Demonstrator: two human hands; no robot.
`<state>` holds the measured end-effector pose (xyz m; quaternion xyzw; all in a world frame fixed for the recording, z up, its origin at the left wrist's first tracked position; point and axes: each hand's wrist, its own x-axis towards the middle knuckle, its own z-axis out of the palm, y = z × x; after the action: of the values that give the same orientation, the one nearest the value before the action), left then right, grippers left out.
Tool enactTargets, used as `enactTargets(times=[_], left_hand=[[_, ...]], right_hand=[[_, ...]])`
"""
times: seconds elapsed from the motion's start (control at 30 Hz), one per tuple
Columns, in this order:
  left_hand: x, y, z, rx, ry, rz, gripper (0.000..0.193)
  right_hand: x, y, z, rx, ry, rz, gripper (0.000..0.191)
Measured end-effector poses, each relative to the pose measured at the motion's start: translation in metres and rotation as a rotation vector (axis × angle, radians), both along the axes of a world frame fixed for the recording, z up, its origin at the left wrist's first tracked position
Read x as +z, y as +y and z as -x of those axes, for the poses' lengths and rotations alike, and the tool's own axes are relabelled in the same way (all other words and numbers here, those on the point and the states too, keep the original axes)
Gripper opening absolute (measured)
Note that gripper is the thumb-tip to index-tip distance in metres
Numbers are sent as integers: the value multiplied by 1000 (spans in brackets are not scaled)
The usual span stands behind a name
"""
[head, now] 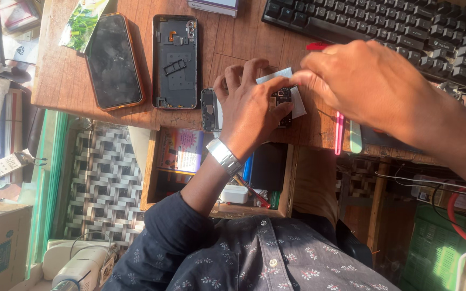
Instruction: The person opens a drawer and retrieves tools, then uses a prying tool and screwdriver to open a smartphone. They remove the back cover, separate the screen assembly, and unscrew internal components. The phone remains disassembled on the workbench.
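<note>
while the left hand [252, 105] pins a dark opened phone [282, 99], right hand [362, 81] pinches its edge.

Strong warm daylight hit the scene from the right side; the right hand [373, 86] was brightly lit, nearly blown out on the knuckles. The left hand [252, 105] threw a hard shadow over the small phone [284, 105] under it. The wooden desk [63, 81] showed even orange-toned light with mild glare on the screen of the orange-edged phone [113, 62]. The open drawer [219, 172] sat in deep shadow with little detail. The right hand's edges were softly motion-blurred. The keyboard [384, 29] stayed sharp. Lower corners were dim and slightly stretched by the wide lens; a green crate [438, 253] caught a bright patch.
</note>
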<state>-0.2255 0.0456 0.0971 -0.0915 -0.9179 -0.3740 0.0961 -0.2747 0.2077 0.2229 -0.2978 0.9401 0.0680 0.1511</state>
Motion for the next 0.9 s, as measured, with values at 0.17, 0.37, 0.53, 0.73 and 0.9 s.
enactTargets(times=[0.17,0.37,0.53,0.73,0.9], left_hand=[[-3,0,2,6,-1,-12,38],[-3,1,3,1,-34,-50,37],[-4,1,4,2,-43,-51,40],[-3,1,3,-4,-13,-53,37],[-2,1,2,-8,-19,-57,36]], right_hand=[[0,5,-1,300,78,396,30],[-5,6,-2,159,66,246,21],[-4,7,-3,104,105,219,32],[-5,5,-4,362,185,519,34],[-4,7,-2,250,111,364,25]])
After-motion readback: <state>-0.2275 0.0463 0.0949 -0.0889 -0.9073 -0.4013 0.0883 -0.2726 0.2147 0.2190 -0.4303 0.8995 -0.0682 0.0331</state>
